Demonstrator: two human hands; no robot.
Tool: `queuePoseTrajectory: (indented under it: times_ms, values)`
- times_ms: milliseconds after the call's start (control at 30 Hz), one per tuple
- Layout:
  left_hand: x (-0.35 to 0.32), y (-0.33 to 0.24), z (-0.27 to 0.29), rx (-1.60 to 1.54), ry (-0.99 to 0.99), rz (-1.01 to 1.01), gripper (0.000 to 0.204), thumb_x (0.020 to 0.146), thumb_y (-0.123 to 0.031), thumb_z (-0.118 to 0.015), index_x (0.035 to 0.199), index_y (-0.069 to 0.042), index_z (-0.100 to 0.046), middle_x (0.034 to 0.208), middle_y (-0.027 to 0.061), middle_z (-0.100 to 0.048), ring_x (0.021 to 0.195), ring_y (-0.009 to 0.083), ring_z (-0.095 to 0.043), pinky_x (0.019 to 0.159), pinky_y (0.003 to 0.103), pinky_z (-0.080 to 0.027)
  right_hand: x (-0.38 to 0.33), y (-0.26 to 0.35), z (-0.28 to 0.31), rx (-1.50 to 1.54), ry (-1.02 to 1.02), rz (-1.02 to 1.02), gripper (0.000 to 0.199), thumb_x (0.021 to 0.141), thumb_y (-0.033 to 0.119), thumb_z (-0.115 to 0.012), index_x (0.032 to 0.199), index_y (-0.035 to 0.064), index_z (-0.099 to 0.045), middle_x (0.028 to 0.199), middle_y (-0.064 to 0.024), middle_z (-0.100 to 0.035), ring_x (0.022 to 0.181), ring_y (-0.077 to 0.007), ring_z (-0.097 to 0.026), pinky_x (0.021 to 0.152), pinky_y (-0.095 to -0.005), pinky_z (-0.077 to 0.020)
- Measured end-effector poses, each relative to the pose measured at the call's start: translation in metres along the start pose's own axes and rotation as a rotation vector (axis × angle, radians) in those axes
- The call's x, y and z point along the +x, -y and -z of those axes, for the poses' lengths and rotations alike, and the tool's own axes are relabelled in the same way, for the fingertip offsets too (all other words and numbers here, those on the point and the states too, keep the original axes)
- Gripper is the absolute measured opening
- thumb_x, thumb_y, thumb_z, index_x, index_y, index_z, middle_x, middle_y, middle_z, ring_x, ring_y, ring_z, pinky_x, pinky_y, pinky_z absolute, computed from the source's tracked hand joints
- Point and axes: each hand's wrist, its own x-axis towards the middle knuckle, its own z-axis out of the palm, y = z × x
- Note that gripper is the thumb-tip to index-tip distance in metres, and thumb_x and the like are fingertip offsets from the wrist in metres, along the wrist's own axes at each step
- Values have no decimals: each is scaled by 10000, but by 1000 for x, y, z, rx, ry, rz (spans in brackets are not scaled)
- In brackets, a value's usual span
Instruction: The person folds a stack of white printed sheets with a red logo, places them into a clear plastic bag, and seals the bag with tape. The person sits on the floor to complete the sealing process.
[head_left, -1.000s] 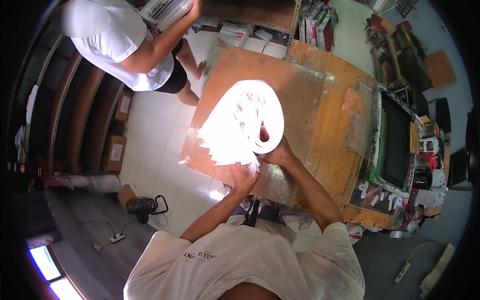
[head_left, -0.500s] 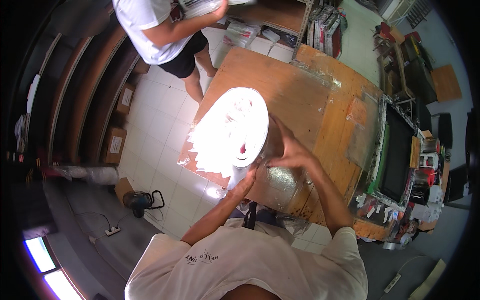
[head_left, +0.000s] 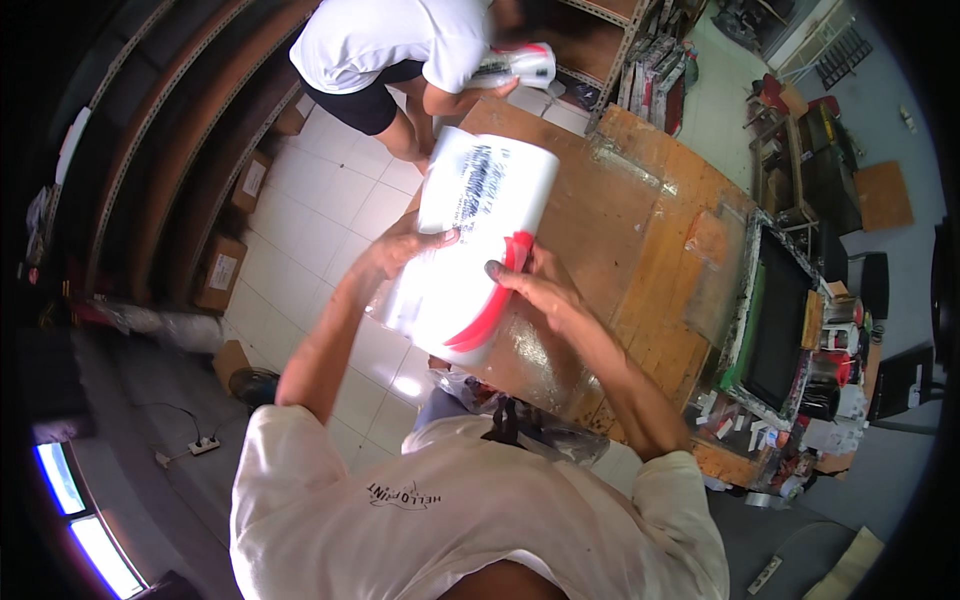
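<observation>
The white bundle point(head_left: 486, 222) was clasped by the left hand point(head_left: 406, 248) at nine o'clock, the right hand point(head_left: 545, 286) at four.

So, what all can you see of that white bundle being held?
The white bundle looks smooth and shiny, perhaps plastic, with dark print towards its far end and a curved red band at lower right. It slants, far end to the right; glare hides some detail. Left fingers grip one side, right fingers the other. It overlaps the table in view; contact is unclear.
</observation>
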Motion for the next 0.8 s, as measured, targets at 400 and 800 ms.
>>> queuePoseTrajectory:
  times_ms: [400,800]
  values:
    - [-64,-28,-49,245,771,226,863,780,-256,-812,1449,19,-341,1359,166,-529,1253,242,-482,1087,362,-363,-192,-17,-53,308,328,-426,380,956,60,-567,1309,-14,-450,1271,-117,-566,1178,-174,-555,970,-316,-470]
    - [-88,-17,-122,414,810,362,1020,806,-429,-706,1501,-4,-92,1478,243,-341,1411,334,-299,1161,409,-225,-207,-54,182,-17,164,-57,244,908,12,-578,1140,24,-653,860,-126,-714,839,-184,-703,655,-274,-549]
